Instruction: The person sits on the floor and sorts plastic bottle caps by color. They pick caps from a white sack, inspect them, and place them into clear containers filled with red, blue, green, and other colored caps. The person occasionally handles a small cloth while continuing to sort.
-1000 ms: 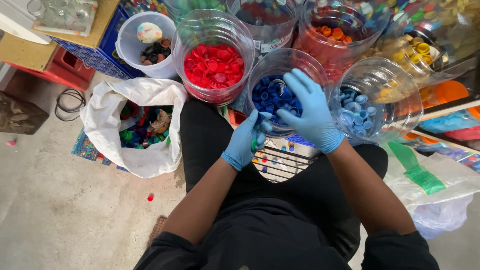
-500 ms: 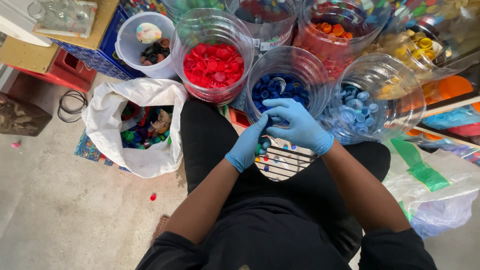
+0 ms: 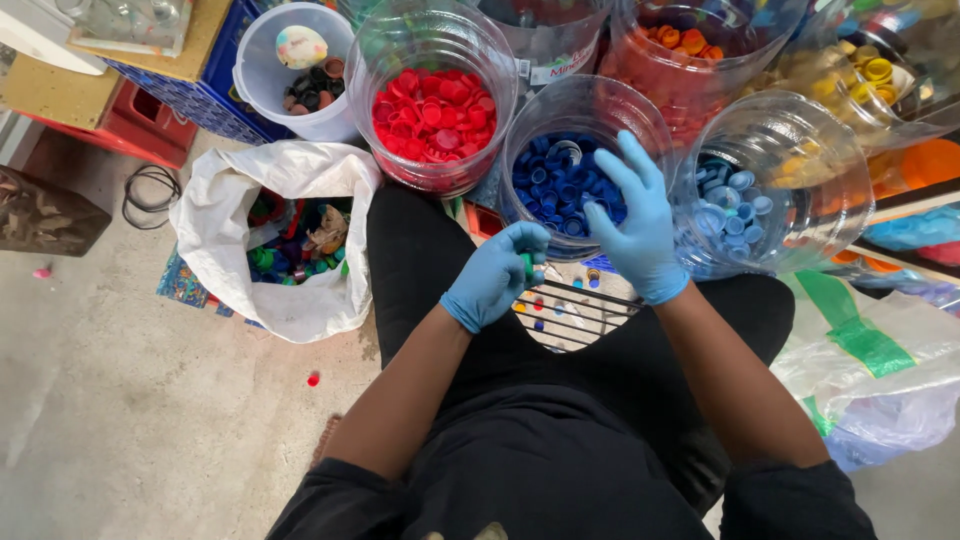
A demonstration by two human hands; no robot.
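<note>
The left hand [image 3: 495, 275], in a blue glove, is curled narrow in front of the lap, its fingertips pinched on a small green cap [image 3: 527, 266] that shows between thumb and forefinger. The right hand [image 3: 632, 222], gloved the same, is spread wide with fingers fanned, and holds nothing that shows; it lies over the near rim of the clear jar of dark blue caps [image 3: 560, 175], just beside the left hand.

That jar stands directly ahead of the knees. To its left is a clear jar of red caps [image 3: 434, 112], to its right a tipped clear jar of pale blue caps [image 3: 745, 200], and behind these a jar of orange caps [image 3: 690, 45] with yellow caps [image 3: 870, 70] farther right. A white tub [image 3: 270, 75] of dark caps with a pale speckled ball sits at the upper left, against a blue crate [image 3: 215, 95] and a red crate [image 3: 140, 130].

On the floor to the left, an open white sack [image 3: 225, 230] holds mixed caps and scraps. A wire rack [image 3: 570, 315] with a few loose caps lies between the knees. A clear bag with green tape [image 3: 880, 360] crowds the right side. The bare concrete floor [image 3: 130, 400] at the lower left gives the only open room; one red cap [image 3: 313, 379] lies there.
</note>
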